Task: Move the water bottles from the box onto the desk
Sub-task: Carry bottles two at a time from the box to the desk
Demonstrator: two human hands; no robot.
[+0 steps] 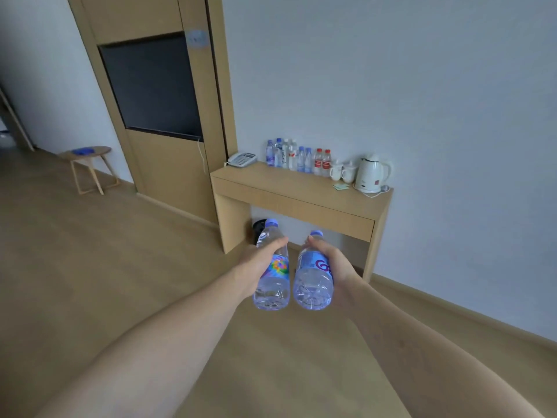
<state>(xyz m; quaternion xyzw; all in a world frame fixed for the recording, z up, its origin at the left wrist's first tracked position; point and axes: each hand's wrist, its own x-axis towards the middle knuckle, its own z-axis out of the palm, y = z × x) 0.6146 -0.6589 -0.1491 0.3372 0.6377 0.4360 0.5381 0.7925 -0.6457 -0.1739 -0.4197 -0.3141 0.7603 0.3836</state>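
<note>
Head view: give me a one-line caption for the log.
Both hands, left and right, carry one water bottle each toward the desk already lined with bottles.

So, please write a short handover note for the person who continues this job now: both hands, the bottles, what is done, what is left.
Left hand grips one bottle; right hand grips a second bottle. Both are carried in the air, short of the desk.
Done: a row of bottles already stands on the desk, between the telephone and the cups.
Left: set these two down on the desk. The box is not in view, so check it for more.
</note>
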